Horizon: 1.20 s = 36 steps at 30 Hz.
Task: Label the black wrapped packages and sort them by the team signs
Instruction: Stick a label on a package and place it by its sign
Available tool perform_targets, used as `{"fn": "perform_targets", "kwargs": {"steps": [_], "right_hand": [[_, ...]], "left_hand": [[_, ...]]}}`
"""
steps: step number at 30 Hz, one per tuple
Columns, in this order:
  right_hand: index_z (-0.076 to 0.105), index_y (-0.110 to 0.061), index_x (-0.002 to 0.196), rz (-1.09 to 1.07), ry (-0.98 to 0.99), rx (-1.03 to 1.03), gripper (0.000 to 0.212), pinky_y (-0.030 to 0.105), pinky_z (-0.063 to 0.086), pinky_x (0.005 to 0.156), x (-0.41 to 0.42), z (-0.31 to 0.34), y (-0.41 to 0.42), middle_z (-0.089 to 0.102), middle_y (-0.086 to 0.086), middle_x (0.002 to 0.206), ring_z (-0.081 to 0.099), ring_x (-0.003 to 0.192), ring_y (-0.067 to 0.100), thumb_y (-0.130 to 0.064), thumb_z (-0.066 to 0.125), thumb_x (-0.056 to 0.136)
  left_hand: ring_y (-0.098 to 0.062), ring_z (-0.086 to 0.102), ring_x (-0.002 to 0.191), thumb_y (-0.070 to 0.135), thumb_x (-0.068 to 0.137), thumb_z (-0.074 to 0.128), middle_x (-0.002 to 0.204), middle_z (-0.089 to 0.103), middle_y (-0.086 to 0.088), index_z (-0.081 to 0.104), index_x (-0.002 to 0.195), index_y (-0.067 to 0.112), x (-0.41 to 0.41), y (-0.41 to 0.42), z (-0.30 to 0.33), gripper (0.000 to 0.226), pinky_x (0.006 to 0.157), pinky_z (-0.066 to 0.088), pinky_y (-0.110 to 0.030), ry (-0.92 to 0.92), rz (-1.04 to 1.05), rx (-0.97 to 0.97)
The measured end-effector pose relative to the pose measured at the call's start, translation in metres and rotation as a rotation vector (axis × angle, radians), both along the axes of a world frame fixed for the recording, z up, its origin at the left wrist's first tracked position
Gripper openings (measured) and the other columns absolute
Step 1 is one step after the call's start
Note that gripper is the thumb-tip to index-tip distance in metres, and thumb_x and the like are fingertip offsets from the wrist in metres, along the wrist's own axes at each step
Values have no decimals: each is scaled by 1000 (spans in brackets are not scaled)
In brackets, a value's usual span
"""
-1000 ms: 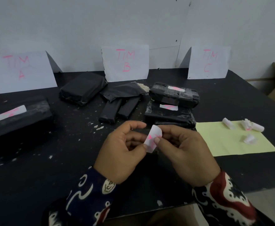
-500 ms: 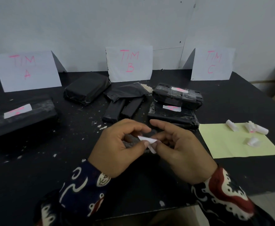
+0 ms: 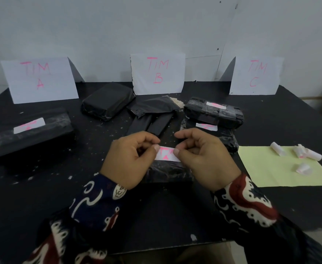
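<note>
At centre frame, the left hand (image 3: 129, 159) pinches the left end of a white label (image 3: 167, 154), thumb and forefinger closed on it; the right hand (image 3: 204, 155) pinches the right end likewise. The label lies stretched flat just above a black wrapped package (image 3: 167, 171), lower centre. Judged thin, limp, probably adhesive: best held by its ends.

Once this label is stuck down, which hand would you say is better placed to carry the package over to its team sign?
Probably the left hand: the label seems to read A, and the TIM A sign stands far left. The right hand would have to cross over.
</note>
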State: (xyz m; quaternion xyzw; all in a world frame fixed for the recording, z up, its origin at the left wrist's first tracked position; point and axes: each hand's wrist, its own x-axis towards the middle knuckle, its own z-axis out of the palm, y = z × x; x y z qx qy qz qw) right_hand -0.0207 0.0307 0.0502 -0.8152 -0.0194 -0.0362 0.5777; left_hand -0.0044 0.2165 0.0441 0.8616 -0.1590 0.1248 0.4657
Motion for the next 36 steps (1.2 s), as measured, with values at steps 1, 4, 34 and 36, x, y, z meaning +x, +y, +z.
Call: {"fn": "perform_targets", "kwargs": {"steps": [1, 4, 34, 36], "right_hand": [[65, -30, 99, -22, -4, -18, 25, 26, 51, 64, 3, -3, 2, 68, -3, 81, 62, 65, 13, -11, 72, 84], [66, -29, 99, -83, -30, -135, 22, 19, 50, 66, 8, -11, 10, 68, -7, 85, 64, 68, 8, -15, 72, 83], [69, -11, 109, -136, -342, -687, 32, 39, 56, 62, 9, -35, 33, 69, 5, 86, 66, 71, 25, -1, 68, 78], [70, -12, 106, -148, -348, -710, 31, 35, 54, 57, 9, -37, 33, 67, 5, 85, 65, 67, 25, 0, 69, 77]], "left_hand": [[-4, 66, 70, 20, 87, 67, 73, 70, 13, 72, 92, 24, 2, 1, -1, 8, 64, 53, -20, 1, 14, 46], [-4, 63, 63, 24, 89, 63, 70, 67, 13, 70, 90, 25, 4, 3, -7, 7, 62, 55, -29, -21, 39, 180], [-14, 47, 97, 27, 78, 73, 93, 53, 13, 69, 84, 28, 4, 2, -37, 7, 81, 47, -36, -15, 256, 320], [-11, 47, 95, 24, 76, 75, 95, 53, 13, 65, 89, 30, 4, 3, -38, 17, 79, 46, -34, -29, 252, 270]]}}
